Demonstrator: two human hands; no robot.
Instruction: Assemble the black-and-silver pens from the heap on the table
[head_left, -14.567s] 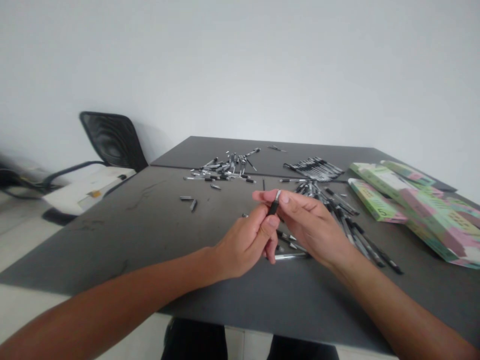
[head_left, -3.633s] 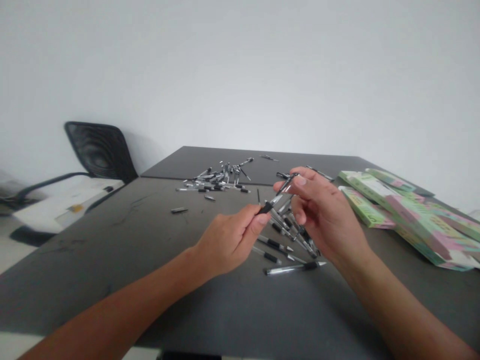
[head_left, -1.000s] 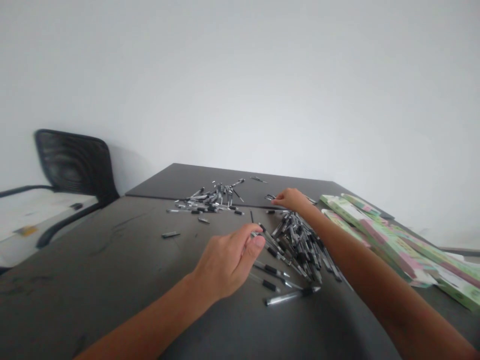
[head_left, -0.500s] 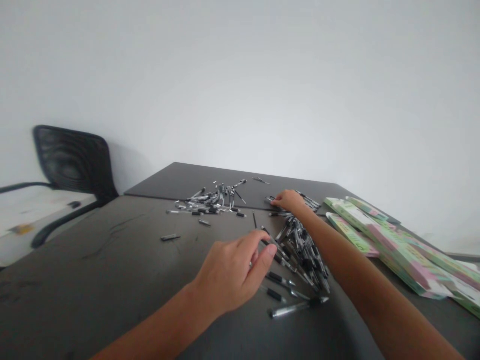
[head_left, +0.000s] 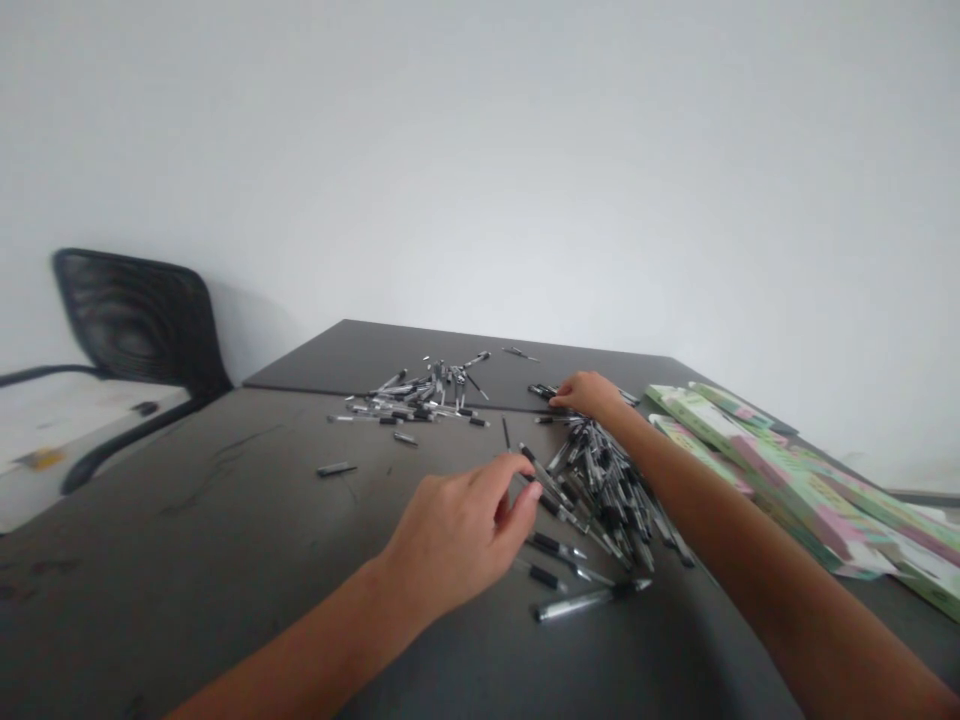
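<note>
My right hand (head_left: 589, 392) reaches to the far end of a heap of black-and-clear pens (head_left: 607, 480). Its fingers are closed together on a pen (head_left: 541, 391) whose end sticks out to the left of the fingertips; the hand hides the rest. Nearer to me, my left hand (head_left: 461, 530) hovers at the heap's left side. Its fingers are curled, with a small gap between thumb and forefinger and nothing visible in it. Loose pens lie just beyond its fingertips, among them a clear pen with a black grip (head_left: 592, 600).
A second scatter of pens (head_left: 420, 400) lies across the seam of the dark table (head_left: 247, 560). Single pens lie apart from it. Flattened green-and-pink cartons (head_left: 795, 480) are stacked along the right side. A black mesh chair (head_left: 139, 320) stands at the left, before a white wall.
My right hand has shifted slightly along the far pens, uncovering more of their left ends. Some pens at the heap's right side now show beside my forearm. The view has tilted a little.
</note>
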